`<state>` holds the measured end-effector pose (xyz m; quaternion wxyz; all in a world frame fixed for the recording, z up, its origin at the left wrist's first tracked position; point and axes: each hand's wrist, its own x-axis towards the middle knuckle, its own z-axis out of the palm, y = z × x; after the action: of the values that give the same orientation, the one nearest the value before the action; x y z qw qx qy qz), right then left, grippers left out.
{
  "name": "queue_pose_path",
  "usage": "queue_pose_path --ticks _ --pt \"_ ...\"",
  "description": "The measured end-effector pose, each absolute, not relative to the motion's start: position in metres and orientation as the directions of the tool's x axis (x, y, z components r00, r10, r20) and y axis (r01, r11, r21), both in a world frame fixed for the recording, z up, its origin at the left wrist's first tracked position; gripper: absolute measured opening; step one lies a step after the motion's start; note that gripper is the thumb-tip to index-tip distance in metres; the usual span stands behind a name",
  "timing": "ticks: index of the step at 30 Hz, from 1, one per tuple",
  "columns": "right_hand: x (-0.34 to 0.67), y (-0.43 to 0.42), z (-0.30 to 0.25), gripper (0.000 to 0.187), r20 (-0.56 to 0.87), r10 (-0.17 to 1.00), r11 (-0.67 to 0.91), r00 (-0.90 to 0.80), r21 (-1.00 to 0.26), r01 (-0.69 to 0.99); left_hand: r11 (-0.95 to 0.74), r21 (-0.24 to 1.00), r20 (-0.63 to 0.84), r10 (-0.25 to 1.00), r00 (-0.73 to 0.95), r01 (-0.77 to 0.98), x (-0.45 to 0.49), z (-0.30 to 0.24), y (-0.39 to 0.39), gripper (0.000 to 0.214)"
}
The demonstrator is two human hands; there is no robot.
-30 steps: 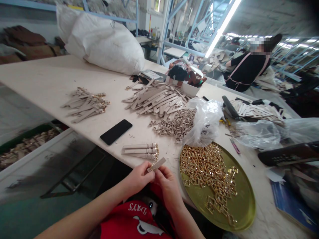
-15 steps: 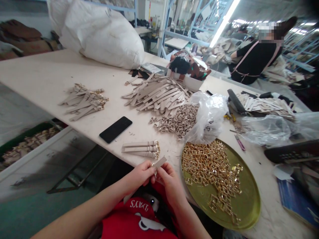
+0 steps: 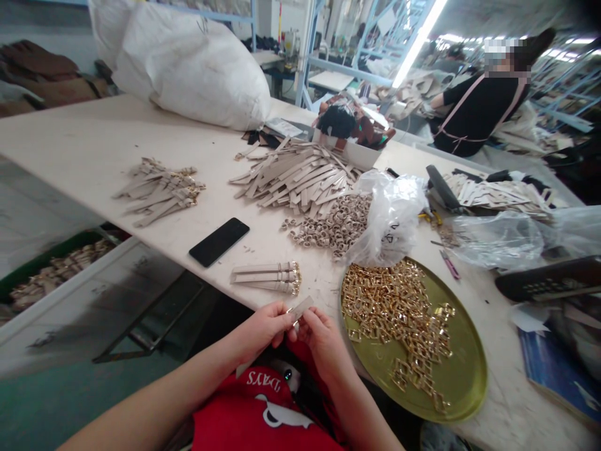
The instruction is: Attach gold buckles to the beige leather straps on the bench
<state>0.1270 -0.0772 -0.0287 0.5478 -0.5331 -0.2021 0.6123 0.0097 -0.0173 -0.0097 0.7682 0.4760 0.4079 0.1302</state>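
Both hands meet at the near edge of a long pale wooden worktable [image 3: 94, 144]: the left hand [image 3: 265, 327] and the right hand [image 3: 323, 341] each have thumb and fingertips pressed together on a short beige leather strap [image 3: 300, 307], which sticks up between them just over the table's edge, above a red printed shirt [image 3: 263, 413]. Just beyond it on the tabletop lie three beige straps with gold buckles [image 3: 270, 277], side by side, and further left a black smartphone [image 3: 219, 241] lies face up. To the right, touching the near edge, sits a round olive-gold metal tray [image 3: 464, 382] heaped with loose gold buckles [image 3: 399, 313]. A crumpled clear plastic bag [image 3: 392, 219] stands behind the tray, with a spill of small beige loops [image 3: 333, 227] beside it and a broad heap of plain beige straps [image 3: 300, 178] behind that. A smaller pile of buckled straps [image 3: 159, 190] lies well apart on the left. At the table's far end rests a big white woven sack [image 3: 188, 62]. Under the table on the left is a green crate [image 3: 51, 269] holding more pieces. The room is a workshop with blue steel racking [image 3: 323, 37] and a long bright ceiling tube light [image 3: 417, 37]; a co-worker in black with pink apron straps [image 3: 474, 116] bends over another bench at the back right.
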Motion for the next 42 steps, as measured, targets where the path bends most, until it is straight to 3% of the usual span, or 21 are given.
queue_pose_path --ticks 3,6,8,11,14,18,21,23,24,26,27,28,30,33,35,38,40,42 --pt "0.126 -0.084 -0.025 0.017 -0.189 0.903 -0.193 0.386 -0.981 -0.028 0.479 0.852 -0.500 0.623 0.602 0.212 0.010 -0.010 -0.022 0.025" --pt "0.128 -0.089 -0.024 0.013 0.017 0.921 -0.118 0.390 -0.940 0.320 0.396 0.878 -0.477 0.671 0.568 0.270 0.009 -0.010 -0.026 0.029" --pt "0.131 -0.090 -0.025 0.010 -0.037 0.934 -0.152 0.355 -0.941 0.302 0.360 0.887 -0.462 0.653 0.600 0.291 0.006 -0.008 -0.027 0.030" --pt "0.133 -0.088 -0.025 0.011 -0.213 0.946 -0.232 0.244 -0.971 0.054 0.358 0.892 -0.444 0.576 0.686 0.276 0.001 -0.008 -0.026 0.032" --pt "0.132 -0.085 -0.022 0.014 -0.267 0.950 -0.252 0.165 -0.962 -0.102 0.368 0.890 -0.442 0.560 0.700 0.268 -0.001 -0.012 -0.021 0.037" --pt "0.144 -0.075 -0.015 0.019 -0.213 0.974 -0.210 0.078 -0.977 -0.044 0.365 0.901 -0.423 0.624 0.657 0.233 0.003 -0.020 -0.010 0.038" --pt "0.171 -0.052 -0.011 0.026 -0.158 0.987 -0.156 0.006 -0.973 0.168 0.312 0.932 -0.352 0.662 0.662 0.183 0.009 -0.019 0.000 0.043" --pt "0.193 -0.028 -0.011 0.021 -0.030 0.992 -0.086 0.123 -0.871 0.483 0.269 0.942 -0.330 0.650 0.685 0.198 0.013 -0.016 0.006 0.042" --pt "0.205 -0.014 -0.012 0.018 0.067 0.981 -0.075 0.180 -0.729 0.680 0.254 0.943 -0.332 0.648 0.686 0.216 0.015 -0.014 0.009 0.037" --pt "0.224 0.011 -0.016 0.013 0.138 0.970 -0.151 0.199 -0.297 0.943 0.247 0.938 -0.347 0.664 0.662 0.244 0.019 -0.014 0.013 0.031" --pt "0.231 0.021 -0.019 0.013 0.142 0.968 -0.190 0.209 -0.135 0.972 0.253 0.935 -0.353 0.679 0.644 0.247 0.020 -0.014 0.015 0.030" --pt "0.236 0.028 -0.021 0.014 0.138 0.967 -0.209 0.214 -0.050 0.977 0.261 0.934 -0.357 0.691 0.628 0.245 0.020 -0.015 0.016 0.029" --pt "0.242 0.035 -0.025 0.014 0.124 0.968 -0.220 0.217 0.009 0.976 0.280 0.930 -0.367 0.701 0.611 0.237 0.020 -0.017 0.018 0.029" --pt "0.242 0.030 -0.028 0.011 0.131 0.973 -0.185 0.191 -0.054 0.981 0.302 0.923 -0.385 0.711 0.589 0.239 0.019 -0.018 0.019 0.030" --pt "0.238 0.022 -0.028 0.011 0.154 0.968 -0.151 0.198 -0.271 0.951 0.305 0.922 -0.387 0.725 0.570 0.238 0.019 -0.017 0.020 0.030" --pt "0.230 0.012 -0.031 0.015 0.089 0.943 -0.150 0.322 -0.748 0.646 0.306 0.929 -0.370 0.745 0.555 0.209 0.023 -0.012 0.022 0.029" --pt "0.226 0.010 -0.035 0.018 0.006 0.923 -0.175 0.386 -0.885 0.432 0.304 0.934 -0.356 0.754 0.552 0.188 0.026 -0.011 0.022 0.029" --pt "0.221 0.009 -0.039 0.019 -0.035 0.911 -0.187 0.411 -0.923 0.336 0.301 0.937 -0.347 0.759 0.550 0.175 0.028 -0.011 0.021 0.028"
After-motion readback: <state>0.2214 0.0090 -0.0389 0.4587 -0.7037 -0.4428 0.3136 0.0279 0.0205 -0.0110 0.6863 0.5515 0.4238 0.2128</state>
